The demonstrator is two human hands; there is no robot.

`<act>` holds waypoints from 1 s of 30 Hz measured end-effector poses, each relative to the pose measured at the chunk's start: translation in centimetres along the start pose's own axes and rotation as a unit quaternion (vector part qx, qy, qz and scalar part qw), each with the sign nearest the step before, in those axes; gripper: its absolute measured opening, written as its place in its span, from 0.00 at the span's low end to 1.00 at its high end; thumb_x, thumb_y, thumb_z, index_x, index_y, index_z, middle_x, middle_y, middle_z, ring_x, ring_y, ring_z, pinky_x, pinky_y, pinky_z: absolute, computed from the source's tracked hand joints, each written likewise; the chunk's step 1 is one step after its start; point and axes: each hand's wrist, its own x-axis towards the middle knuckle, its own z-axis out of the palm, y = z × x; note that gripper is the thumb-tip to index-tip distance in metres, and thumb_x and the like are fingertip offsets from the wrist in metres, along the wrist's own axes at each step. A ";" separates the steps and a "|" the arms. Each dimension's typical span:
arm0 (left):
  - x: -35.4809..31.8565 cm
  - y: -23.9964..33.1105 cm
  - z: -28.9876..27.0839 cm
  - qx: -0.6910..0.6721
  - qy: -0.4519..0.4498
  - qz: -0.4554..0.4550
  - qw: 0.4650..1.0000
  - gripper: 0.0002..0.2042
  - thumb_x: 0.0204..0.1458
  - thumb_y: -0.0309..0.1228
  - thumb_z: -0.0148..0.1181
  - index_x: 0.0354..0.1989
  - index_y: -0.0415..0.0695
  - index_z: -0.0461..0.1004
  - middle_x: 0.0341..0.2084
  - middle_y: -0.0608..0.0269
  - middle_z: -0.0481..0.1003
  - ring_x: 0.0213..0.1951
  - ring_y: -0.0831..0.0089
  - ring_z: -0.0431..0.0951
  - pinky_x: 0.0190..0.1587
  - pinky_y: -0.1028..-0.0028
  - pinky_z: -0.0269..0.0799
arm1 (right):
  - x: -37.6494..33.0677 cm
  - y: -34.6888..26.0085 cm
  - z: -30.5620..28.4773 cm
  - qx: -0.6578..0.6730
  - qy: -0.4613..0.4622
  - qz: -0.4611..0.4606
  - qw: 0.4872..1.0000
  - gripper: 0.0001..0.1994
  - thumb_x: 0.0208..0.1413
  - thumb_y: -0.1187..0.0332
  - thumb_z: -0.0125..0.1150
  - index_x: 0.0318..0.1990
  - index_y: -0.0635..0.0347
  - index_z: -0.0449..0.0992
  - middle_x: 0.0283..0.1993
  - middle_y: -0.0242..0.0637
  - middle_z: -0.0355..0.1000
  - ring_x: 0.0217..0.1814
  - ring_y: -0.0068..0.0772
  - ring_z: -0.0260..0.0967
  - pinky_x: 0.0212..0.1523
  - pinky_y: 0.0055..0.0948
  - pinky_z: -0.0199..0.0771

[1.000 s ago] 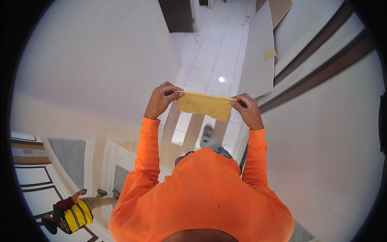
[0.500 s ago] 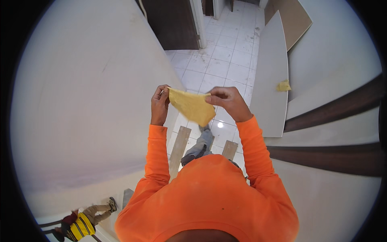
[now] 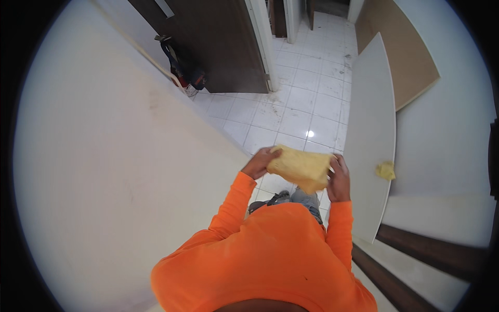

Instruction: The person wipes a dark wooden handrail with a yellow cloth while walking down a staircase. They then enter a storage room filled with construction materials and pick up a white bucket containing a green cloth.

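Note:
A soft yellow cloth [image 3: 301, 167] hangs between my two hands in front of my chest, above the tiled floor. Its left upper corner is gripped by my left hand [image 3: 261, 163], thumb on top. My right hand [image 3: 339, 176] is closed on the cloth's right edge, with the fingers slightly blurred. The lower edge droops in a point toward my right side. A second, crumpled yellow cloth [image 3: 385, 170] rests on the edge of a pale board [image 3: 371, 125] to the right of my right hand.
A plain light wall [image 3: 119, 166] runs close along my left. Ahead stands a dark door [image 3: 223, 47], with a black object [image 3: 182, 65] beside it. A brown board [image 3: 397, 57] leans at the far right. White floor tiles [image 3: 299, 109] bear smudges; dark strips [image 3: 431, 252] lie lower right.
My view has turned left, and the hands with the cloth now appear lower and farther right. Both hands keep hold of the cloth. The other person and the planks have left the view.

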 end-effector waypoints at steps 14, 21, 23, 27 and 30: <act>23.4 13.9 -7.2 -0.021 0.113 -0.025 0.993 0.21 0.67 0.36 0.55 0.64 0.38 0.66 0.54 0.61 0.74 0.56 0.73 0.76 0.57 0.68 0.76 | 37.5 -6.1 1.7 -0.422 -0.095 -0.064 0.899 0.11 0.71 0.60 0.50 0.46 0.59 0.72 0.36 0.31 0.69 0.36 0.20 0.66 0.33 0.24 0.70; 35.6 22.3 -9.7 -0.184 0.231 0.144 0.944 0.19 0.66 0.40 0.58 0.60 0.43 0.71 0.52 0.64 0.74 0.54 0.71 0.75 0.54 0.64 0.79 | 51.9 -18.3 18.2 -0.413 -0.292 -0.089 0.858 0.15 0.68 0.67 0.54 0.57 0.66 0.71 0.44 0.38 0.71 0.43 0.25 0.71 0.42 0.28 0.75; 38.8 23.5 -10.1 -0.230 0.275 0.147 0.922 0.20 0.66 0.46 0.57 0.58 0.46 0.72 0.52 0.65 0.74 0.55 0.70 0.73 0.53 0.64 0.79 | 55.5 -17.9 20.4 -0.401 -0.379 -0.074 0.831 0.21 0.66 0.71 0.57 0.64 0.65 0.67 0.52 0.41 0.71 0.49 0.30 0.74 0.48 0.29 0.76; 45.4 25.4 -11.3 -0.341 0.267 0.148 0.889 0.23 0.65 0.52 0.55 0.59 0.48 0.70 0.49 0.65 0.73 0.51 0.71 0.74 0.49 0.67 0.78 | 62.1 -14.1 22.7 -0.461 -0.536 -0.139 0.694 0.25 0.64 0.73 0.59 0.68 0.65 0.65 0.59 0.45 0.69 0.58 0.37 0.72 0.53 0.34 0.78; 50.9 26.4 -14.9 -0.361 0.217 0.156 0.893 0.25 0.64 0.51 0.58 0.59 0.46 0.68 0.49 0.63 0.73 0.49 0.70 0.75 0.50 0.67 0.78 | 67.4 -13.7 22.7 -0.467 -0.539 -0.106 0.692 0.26 0.64 0.65 0.62 0.65 0.69 0.67 0.62 0.52 0.68 0.62 0.47 0.70 0.56 0.38 0.75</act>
